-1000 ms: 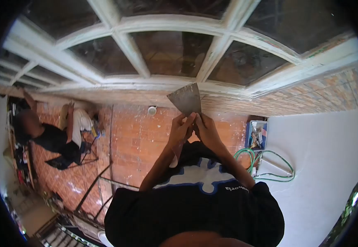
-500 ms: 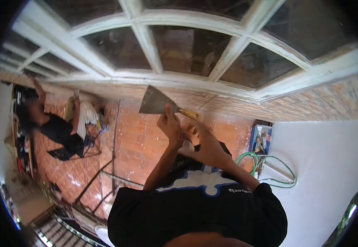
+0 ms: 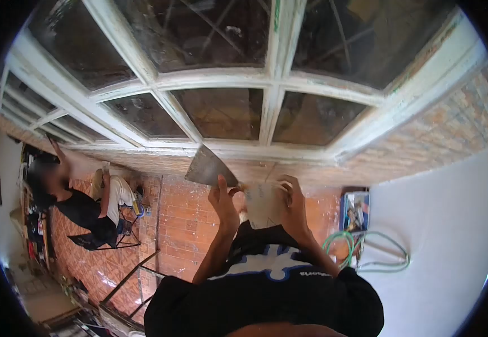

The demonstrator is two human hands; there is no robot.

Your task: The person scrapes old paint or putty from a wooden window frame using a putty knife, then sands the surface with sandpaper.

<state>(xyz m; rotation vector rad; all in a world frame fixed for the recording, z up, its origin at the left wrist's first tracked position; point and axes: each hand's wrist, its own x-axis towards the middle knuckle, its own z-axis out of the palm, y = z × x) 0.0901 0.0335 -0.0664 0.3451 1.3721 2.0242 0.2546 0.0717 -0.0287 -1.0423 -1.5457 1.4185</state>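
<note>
My left hand [image 3: 224,205] is closed on a wide putty knife [image 3: 210,167], its blade pointing up and left near the bottom rail of the window frame. The knife's handle is mostly hidden behind a pale sheet of paper with faint printing [image 3: 263,203], possibly the back of sandpaper. My right hand [image 3: 294,208] grips that sheet along its right side, fingers curled over the edge. Both hands are in front of my chest, close together. Ahead of them stands the white-painted window frame [image 3: 216,78], its paint worn, with dark glass panes.
At the left, another person [image 3: 86,205] sits on a folding chair [image 3: 92,238], one arm raised toward the frame. A blue box of tools [image 3: 356,209] and a coiled green hose [image 3: 387,269] lie at the right by a white wall [image 3: 423,224]. Tiled floor [image 3: 185,219] is speckled white.
My right hand has moved right, away from the knife's handle, and the pale sheet is now raised and spread in it. The view has tilted up, showing more of the window.
</note>
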